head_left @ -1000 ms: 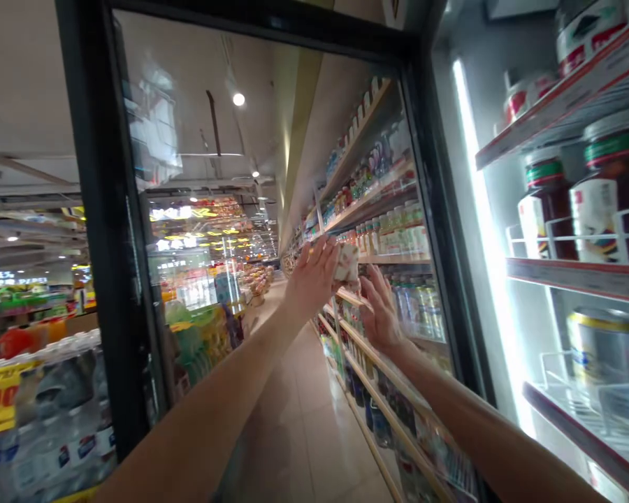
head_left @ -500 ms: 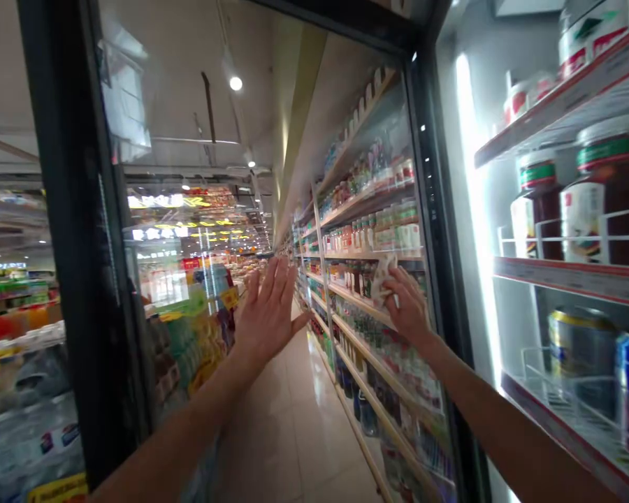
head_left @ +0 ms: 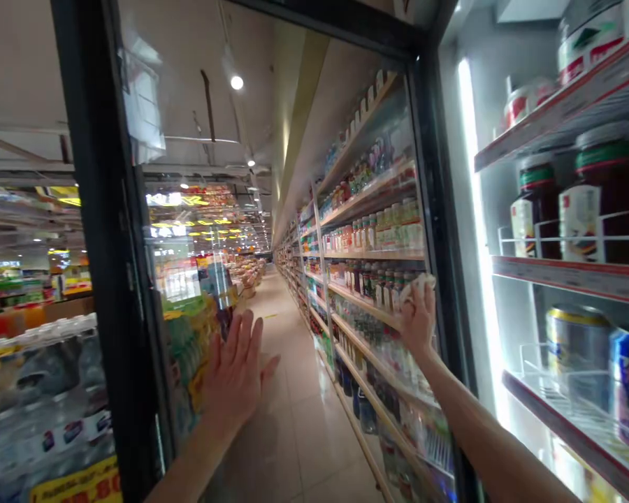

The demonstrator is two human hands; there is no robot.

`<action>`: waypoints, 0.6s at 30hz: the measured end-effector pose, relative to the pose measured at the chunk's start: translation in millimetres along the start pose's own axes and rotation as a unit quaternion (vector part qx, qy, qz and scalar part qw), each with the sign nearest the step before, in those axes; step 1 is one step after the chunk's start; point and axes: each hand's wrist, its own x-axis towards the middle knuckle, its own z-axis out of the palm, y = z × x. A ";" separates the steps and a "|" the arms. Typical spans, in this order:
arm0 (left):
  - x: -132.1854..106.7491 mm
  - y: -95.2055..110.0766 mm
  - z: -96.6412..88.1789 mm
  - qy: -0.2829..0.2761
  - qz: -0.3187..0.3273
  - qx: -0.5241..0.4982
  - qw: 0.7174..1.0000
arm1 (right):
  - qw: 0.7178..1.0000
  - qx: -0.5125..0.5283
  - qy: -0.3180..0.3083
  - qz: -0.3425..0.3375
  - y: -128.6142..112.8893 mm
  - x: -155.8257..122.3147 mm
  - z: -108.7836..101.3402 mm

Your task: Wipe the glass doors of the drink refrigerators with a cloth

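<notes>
A glass cooler door (head_left: 288,335) in a dark frame (head_left: 97,209) stands swung open in front of me. My left hand (head_left: 235,377) is held up at the lower left part of the glass, palm toward it, fingers stretched; whether it touches cannot be told. At the right side of the pane, near the hinge-side frame, my right hand (head_left: 418,318) grips a crumpled whitish cloth (head_left: 422,283) against the glass. The shelf rows with bottles in the middle of the pane look like a reflection in it or a view through it.
To the right, lit cooler shelves (head_left: 566,276) hold dark bottles (head_left: 581,202) with green-banded caps and cans (head_left: 576,342). A bright light strip (head_left: 474,209) runs up the cooler's side. Packs of water bottles (head_left: 47,412) stand at left beyond the door frame.
My right hand has moved right and slightly down with the cloth, toward the frame. My left hand has shifted left and down. The door's left frame sits further right in view.
</notes>
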 end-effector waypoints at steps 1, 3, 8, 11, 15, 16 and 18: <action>-0.8 -0.1 0.7 -0.001 0.001 0.002 1.000 | 1.000 0.008 0.001 -0.004 -13.0 -3.3 3.2; 1.6 0.1 1.8 -0.001 0.001 0.003 1.000 | 0.992 0.053 -0.072 -0.088 -53.9 -16.2 10.4; 5.5 0.7 1.5 -0.010 -0.001 0.002 1.000 | 0.942 0.087 -0.190 -0.263 -79.5 -37.1 5.7; 4.6 2.3 0.9 -0.015 0.000 0.007 1.000 | 0.992 0.035 -0.067 -0.098 -42.3 -28.7 0.1; 5.1 3.3 0.8 -0.013 0.002 0.018 1.000 | 0.996 0.054 -0.053 -0.048 -63.2 -42.4 4.0; 5.4 3.0 0.7 -0.012 0.004 0.018 1.000 | 0.986 0.079 -0.099 -0.105 -75.4 -50.6 4.0; 5.6 2.2 0.7 -0.010 0.004 0.016 1.000 | 0.950 0.112 -0.191 -0.220 -86.9 -63.8 1.0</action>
